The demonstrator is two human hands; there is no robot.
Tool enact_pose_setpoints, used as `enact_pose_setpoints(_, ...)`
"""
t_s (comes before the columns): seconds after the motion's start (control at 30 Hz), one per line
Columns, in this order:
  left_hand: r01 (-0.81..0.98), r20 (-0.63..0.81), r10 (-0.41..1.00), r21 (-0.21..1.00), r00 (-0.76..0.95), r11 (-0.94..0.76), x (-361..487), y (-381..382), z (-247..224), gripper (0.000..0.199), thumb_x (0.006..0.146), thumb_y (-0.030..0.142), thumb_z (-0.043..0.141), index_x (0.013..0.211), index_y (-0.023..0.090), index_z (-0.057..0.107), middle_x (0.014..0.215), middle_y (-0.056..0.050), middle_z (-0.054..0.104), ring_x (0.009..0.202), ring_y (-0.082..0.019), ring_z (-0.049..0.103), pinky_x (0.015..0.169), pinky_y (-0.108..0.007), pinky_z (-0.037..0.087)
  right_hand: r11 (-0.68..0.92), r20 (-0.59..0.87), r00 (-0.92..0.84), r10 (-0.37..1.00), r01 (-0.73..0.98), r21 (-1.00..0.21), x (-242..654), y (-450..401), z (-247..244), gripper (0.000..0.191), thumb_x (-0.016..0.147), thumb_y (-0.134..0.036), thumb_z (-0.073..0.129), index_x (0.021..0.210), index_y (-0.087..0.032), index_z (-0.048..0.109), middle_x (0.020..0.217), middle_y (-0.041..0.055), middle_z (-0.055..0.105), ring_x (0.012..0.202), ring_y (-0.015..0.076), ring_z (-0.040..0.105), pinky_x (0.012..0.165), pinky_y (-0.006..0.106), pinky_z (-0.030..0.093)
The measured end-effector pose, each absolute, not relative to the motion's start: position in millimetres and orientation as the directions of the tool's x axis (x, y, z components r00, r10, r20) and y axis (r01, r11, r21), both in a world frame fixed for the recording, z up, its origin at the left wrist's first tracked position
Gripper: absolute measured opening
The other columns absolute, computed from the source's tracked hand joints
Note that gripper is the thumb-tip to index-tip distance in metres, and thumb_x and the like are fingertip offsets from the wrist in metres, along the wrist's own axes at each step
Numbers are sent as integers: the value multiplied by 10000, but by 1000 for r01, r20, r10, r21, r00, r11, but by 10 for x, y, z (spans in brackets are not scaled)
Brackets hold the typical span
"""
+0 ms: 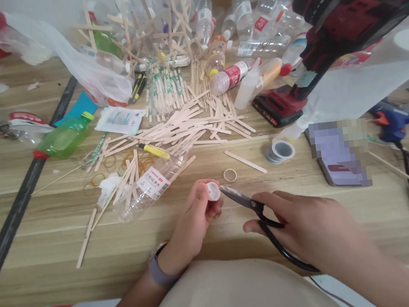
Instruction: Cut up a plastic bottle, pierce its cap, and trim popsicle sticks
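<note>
Between the thumb and fingers of my left hand (197, 213) is a small white bottle cap (214, 191), its hollow side facing up and right. My right hand (304, 221) grips the black handles of a pair of scissors (255, 206). Their blades point left, with the tip at the cap's right edge; whether it touches the cap I cannot tell. A thin white ring (230, 174) lies on the table just beyond the cap. Left of my left hand, a clear plastic bottle (152, 183) rests on its side.
Loose wooden sticks (172, 127) cover the table's middle, with several plastic bottles behind. A red cordless drill (283, 105) stands at right, near a phone (339, 155), a solder-like spool (280, 151) and a blue glue gun (392, 119). A green bottle (66, 137) lies at left.
</note>
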State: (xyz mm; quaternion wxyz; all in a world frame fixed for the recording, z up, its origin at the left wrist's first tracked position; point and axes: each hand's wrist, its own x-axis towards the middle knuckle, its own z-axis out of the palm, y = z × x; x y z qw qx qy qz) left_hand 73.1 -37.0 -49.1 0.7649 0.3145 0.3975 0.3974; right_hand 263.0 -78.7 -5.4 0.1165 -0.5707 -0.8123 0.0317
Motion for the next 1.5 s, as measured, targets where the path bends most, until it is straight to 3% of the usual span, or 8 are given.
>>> enact_pose_setpoints(0.13, -286, -347, 876, 849, 334, 445, 715, -394, -535, 410, 920, 578, 461, 1021, 196, 568, 724, 12, 526, 659, -120, 463, 639, -255, 381, 384, 137, -370, 919, 917, -103, 2574, -763, -60, 643, 993, -622, 159, 766, -220, 606, 545, -14, 604, 387, 190, 578, 398, 285, 257)
enact_pose_setpoints(0.6, -160, -358, 878, 893, 316, 421, 689, -423, -578, 434, 922, 600, 432, 1068, 214, 568, 781, -5, 561, 747, -145, 525, 722, -288, 422, 399, 174, -391, 904, 917, -11, 2517, -757, -78, 662, 1013, -569, 131, 727, -210, 608, 528, -1, 579, 362, 196, 554, 415, 284, 185)
enact_pose_setpoints(0.83, -239, -383, 864, 851, 327, 467, 733, -393, -515, 457, 881, 631, 486, 980, 193, 570, 705, 23, 507, 666, -126, 461, 661, -276, 387, 399, 207, -417, 885, 908, 124, 2481, -769, -68, 601, 1044, -446, 162, 695, -208, 590, 504, 2, 546, 353, 197, 530, 446, 297, 158)
enact_pose_setpoints(1.23, -339, -399, 810, 760, 430, 554, 747, -343, -473, 408, 872, 589, 515, 867, 182, 529, 609, 60, 362, 566, -101, 320, 564, -243, 310, 392, 231, -417, 879, 908, 148, 2573, -755, -54, 628, 1037, -486, 120, 790, -195, 619, 597, 15, 556, 438, 157, 519, 487, 302, 211)
enact_pose_setpoints(1.4, -320, -397, 823, 782, 406, 535, 748, -357, -471, 386, 896, 566, 477, 874, 186, 538, 620, 53, 369, 579, -110, 333, 577, -251, 329, 389, 131, -399, 907, 916, 97, 2586, -744, -31, 398, 952, -545, 464, 836, -204, 632, 656, 13, 589, 496, 185, 559, 507, 297, 228)
enact_pose_setpoints(1.5, -314, -398, 827, 788, 397, 530, 749, -367, -478, 393, 894, 571, 482, 889, 184, 552, 632, 49, 378, 589, -113, 346, 579, -253, 341, 384, 110, -389, 915, 921, 65, 2602, -748, -39, 388, 915, -571, 517, 808, -212, 620, 643, 8, 595, 481, 191, 555, 506, 291, 214)
